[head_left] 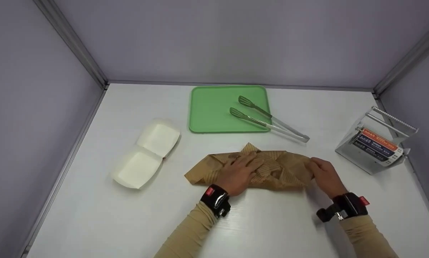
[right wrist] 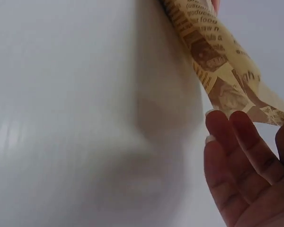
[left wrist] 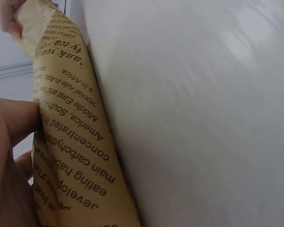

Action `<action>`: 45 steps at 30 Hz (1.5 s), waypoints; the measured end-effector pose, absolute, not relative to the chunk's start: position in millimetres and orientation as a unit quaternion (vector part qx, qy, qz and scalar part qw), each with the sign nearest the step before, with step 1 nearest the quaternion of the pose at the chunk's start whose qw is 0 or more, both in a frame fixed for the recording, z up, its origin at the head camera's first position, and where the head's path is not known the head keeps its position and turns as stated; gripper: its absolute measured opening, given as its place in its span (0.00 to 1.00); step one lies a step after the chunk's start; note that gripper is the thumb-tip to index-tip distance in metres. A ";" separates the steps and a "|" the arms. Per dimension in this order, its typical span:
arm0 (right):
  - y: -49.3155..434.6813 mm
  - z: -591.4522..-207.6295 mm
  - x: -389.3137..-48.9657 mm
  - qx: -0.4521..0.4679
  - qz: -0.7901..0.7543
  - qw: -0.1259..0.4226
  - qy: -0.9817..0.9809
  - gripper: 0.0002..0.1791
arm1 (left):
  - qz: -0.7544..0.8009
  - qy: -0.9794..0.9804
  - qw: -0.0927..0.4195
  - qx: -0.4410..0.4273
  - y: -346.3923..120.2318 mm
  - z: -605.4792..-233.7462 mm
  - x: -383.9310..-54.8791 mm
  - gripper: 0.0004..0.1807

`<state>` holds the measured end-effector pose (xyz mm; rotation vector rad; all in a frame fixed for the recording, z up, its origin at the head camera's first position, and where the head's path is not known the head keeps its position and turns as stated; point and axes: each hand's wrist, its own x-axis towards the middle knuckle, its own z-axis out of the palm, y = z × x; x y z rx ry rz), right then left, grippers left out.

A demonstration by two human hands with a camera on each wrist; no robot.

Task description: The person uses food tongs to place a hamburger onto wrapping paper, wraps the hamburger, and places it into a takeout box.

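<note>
A brown wrapping paper point(head_left: 279, 168) printed with newspaper-style text lies folded into a long bundle on the white table. My left hand point(head_left: 237, 173) rests on its left half, fingers stretched across the top. In the left wrist view the left thumb point(left wrist: 19, 118) lies against the printed paper point(left wrist: 73, 137). At the bundle's right end, my right hand point(head_left: 323, 175) pinches the paper's tip, which is lifted off the table. The right wrist view shows the fingers point(right wrist: 246, 146) under the twisted paper end point(right wrist: 227, 71). Whatever the paper encloses is hidden.
An open white clamshell box point(head_left: 137, 168) stands to the left. Behind the paper is a green tray point(head_left: 212, 111), with metal tongs point(head_left: 282, 130) lying across its right edge. A grey metal holder point(head_left: 359, 157) with printed packets point(head_left: 377, 145) stands at the right, near the side wall.
</note>
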<state>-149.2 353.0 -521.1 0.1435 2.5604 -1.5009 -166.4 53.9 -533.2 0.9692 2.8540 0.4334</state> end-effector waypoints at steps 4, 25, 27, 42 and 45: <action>348.2 -517.8 -151.2 0.051 -0.518 0.080 0.850 0.17 | 0.142 0.938 0.057 0.312 55.0 -535.4 -166.1 0.27; 296.6 -491.9 -161.7 -0.012 -0.574 0.073 0.815 0.19 | 0.146 0.935 0.039 0.321 53.7 -536.0 -166.0 0.26; 291.4 -491.2 -162.6 -0.021 -0.579 0.073 0.812 0.18 | 0.142 0.935 0.036 0.322 53.7 -537.5 -166.4 0.26; 261.6 -496.0 -167.3 -0.047 -0.605 0.104 0.788 0.18 | 0.120 0.935 0.019 0.333 52.6 -541.1 -168.4 0.27; 255.8 -497.4 -168.4 -0.042 -0.604 0.106 0.788 0.19 | 0.120 0.935 0.012 0.334 52.2 -542.6 -169.1 0.27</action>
